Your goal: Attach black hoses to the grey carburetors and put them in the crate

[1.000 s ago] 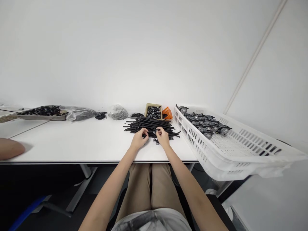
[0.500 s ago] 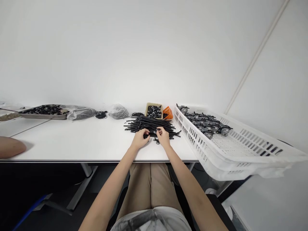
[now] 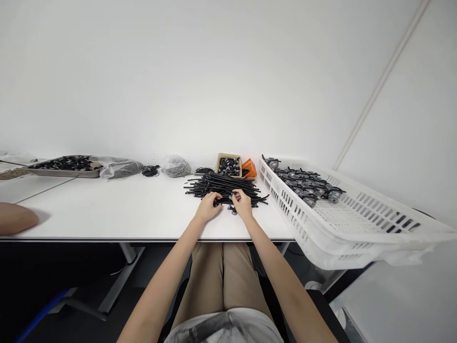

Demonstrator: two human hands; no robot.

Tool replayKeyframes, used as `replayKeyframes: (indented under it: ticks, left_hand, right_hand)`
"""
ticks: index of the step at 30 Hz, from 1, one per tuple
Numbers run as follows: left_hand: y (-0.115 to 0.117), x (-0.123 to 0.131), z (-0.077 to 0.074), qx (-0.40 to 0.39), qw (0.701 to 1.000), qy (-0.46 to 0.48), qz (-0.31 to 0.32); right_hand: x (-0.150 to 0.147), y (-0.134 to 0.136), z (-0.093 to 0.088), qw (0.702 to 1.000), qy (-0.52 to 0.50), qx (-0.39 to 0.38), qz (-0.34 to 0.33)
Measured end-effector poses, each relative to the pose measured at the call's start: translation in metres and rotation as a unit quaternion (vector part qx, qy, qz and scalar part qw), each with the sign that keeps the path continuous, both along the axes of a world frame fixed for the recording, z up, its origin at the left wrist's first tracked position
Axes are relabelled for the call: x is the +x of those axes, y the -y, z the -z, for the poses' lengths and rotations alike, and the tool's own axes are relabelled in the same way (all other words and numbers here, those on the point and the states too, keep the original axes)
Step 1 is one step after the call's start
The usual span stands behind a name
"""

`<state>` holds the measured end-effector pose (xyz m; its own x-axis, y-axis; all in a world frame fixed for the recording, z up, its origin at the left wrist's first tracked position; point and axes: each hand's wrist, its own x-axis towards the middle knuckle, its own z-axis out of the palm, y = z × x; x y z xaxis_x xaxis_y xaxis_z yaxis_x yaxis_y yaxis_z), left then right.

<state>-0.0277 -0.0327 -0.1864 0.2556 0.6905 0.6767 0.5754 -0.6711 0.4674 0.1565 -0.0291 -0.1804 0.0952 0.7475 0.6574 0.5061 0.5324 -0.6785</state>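
A pile of thin black rods or tubes [image 3: 217, 183] lies on the white table in front of me. At its near edge my left hand [image 3: 210, 205] is closed on a small dark piece, too small to name. To the right, my right hand [image 3: 242, 202] pinches a small part with a grey, shiny end. A few small grey-and-black parts [image 3: 233, 210] rest on the table between the hands, beside the right one.
A large white crate [image 3: 321, 228] with grey-and-black parts stands at the right. Behind the pile are a yellow basket [image 3: 216, 164] and an orange basket [image 3: 252, 166]. Leftward are plastic bags [image 3: 123, 167], a tray [image 3: 64, 173] and another person's arm [image 3: 17, 218].
Both hands stay in nearly the same place, with only slight finger movement. The grey end of the part at my right hand is turned a little differently.
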Motion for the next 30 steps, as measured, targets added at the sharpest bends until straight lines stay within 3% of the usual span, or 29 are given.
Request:
replayKeyframes:
  ticks: [30]
  left_hand:
    - [0.002, 0.0007, -0.0018, -0.031, 0.999, 0.001, 0.008]
  right_hand:
    - [-0.0007, 0.0005, 0.0004, 1.0, -0.002, 0.003, -0.01]
